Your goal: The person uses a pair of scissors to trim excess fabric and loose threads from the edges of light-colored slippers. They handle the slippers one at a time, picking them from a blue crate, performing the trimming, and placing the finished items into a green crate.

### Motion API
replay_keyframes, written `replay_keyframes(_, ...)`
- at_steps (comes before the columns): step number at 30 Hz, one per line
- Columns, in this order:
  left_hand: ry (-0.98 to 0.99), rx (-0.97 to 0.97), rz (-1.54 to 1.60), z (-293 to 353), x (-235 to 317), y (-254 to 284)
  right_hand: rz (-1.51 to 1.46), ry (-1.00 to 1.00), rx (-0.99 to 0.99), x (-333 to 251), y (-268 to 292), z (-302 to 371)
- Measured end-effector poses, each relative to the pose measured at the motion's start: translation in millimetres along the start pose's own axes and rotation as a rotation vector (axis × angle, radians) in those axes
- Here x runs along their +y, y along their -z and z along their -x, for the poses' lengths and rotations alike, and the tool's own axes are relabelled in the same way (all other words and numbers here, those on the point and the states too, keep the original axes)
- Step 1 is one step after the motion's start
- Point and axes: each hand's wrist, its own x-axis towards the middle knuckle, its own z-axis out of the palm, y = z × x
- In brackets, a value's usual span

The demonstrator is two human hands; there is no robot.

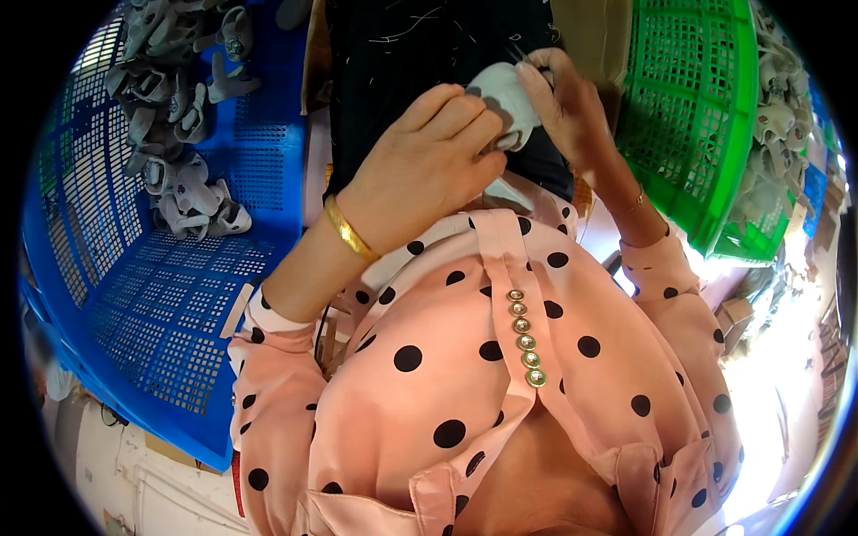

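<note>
At ten o'clock, a blue perforated crate [170, 322] carries a loose heap of grey-and-white shoe-like pieces [192, 186]; at two, a green crate [688, 125] holds pale pieces [776, 123]; at twelve, white threads [384, 39] lie on a black-clothed lap [384, 85].

Glossy metal bangle [349, 229], smooth cloth shirt [375, 415]

White light [760, 438] glares along the lower right. A pale surface [161, 487], wall or floor unclear, fills the lower left.
</note>
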Motion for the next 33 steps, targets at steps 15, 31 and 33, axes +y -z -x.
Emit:
replay_keyframes(15, 0.518, 0.364, 0.479, -9, 1, 27, -0.791, -0.141, -0.210, -59, 37, 9)
replay_keyframes(31, 1.034, 0.368, 1.352, 8, 26, -3, -0.674, -0.362, -0.439, -60, 30, 10)
replay_keyframes(33, 1.021, 0.404, 1.355, 7, 25, -7, -0.350, -0.123, -0.352, -55, 26, 13)
